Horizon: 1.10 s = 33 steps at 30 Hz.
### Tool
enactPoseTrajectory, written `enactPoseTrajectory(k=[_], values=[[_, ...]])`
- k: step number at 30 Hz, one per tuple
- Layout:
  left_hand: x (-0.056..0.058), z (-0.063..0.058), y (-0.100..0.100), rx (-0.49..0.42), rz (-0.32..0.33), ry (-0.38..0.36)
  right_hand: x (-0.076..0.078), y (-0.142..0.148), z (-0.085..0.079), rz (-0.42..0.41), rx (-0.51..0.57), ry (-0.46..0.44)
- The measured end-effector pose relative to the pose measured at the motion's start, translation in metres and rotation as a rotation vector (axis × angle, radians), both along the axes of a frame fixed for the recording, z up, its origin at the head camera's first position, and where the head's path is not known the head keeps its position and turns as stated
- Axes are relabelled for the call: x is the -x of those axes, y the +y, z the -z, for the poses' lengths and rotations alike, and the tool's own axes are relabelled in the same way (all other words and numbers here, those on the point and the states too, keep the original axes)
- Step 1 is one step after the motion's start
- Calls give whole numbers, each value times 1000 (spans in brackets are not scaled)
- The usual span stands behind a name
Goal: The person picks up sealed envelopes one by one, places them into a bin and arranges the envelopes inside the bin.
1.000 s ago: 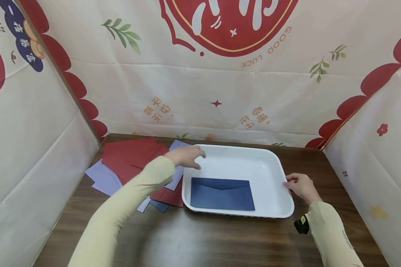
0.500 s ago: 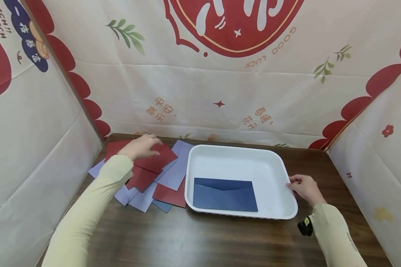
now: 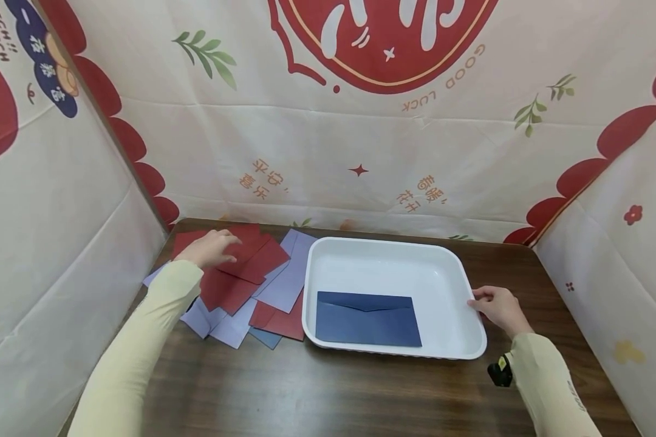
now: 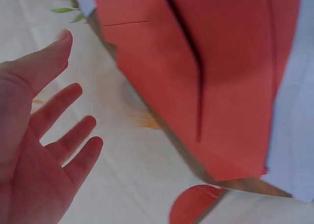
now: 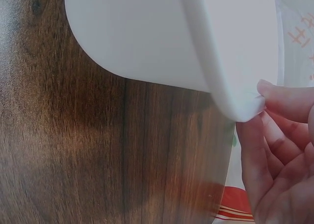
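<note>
My left hand point(image 3: 209, 249) hovers over a loose pile of red envelopes point(image 3: 268, 258) at the table's back left; in the left wrist view its fingers point(image 4: 73, 140) are spread, with nothing between them. Lavender envelopes point(image 3: 284, 285) and the corner of a blue envelope point(image 3: 265, 337) stick out from the pile. To the right stands a white tray point(image 3: 472, 291), with a dark blue envelope point(image 3: 366, 321) lying flat at its near left. My right hand point(image 3: 500, 308) pinches the tray's right rim between thumb and fingers, as the right wrist view also shows.
A brown wooden table point(image 3: 306, 394) lies under everything. Printed cloth walls point(image 3: 317, 145) stand close behind it and along both sides. The tray's left side sits right beside the envelope pile.
My left hand has moved left, from above the tray's left rim to above the red envelopes, and stays open. The right hand keeps its hold on the tray rim.
</note>
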<state>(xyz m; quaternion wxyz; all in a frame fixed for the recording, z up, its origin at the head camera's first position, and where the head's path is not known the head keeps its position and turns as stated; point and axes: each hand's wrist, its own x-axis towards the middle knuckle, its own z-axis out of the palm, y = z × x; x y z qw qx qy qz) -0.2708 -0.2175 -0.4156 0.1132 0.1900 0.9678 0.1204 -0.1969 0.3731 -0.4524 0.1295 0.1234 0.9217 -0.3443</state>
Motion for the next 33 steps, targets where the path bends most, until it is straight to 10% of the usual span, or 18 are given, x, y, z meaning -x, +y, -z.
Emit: enactPoseTrajectory(k=[13, 23, 33], values=[[-2, 41, -16, -47, -121, -129, 22, 32, 43, 36, 18, 2], [-4, 61, -22, -49, -123, -167, 1, -2, 2, 9, 5, -3], [-14, 76, -17, 5, -144, -206, 0, -3, 0, 11, -11, -2]])
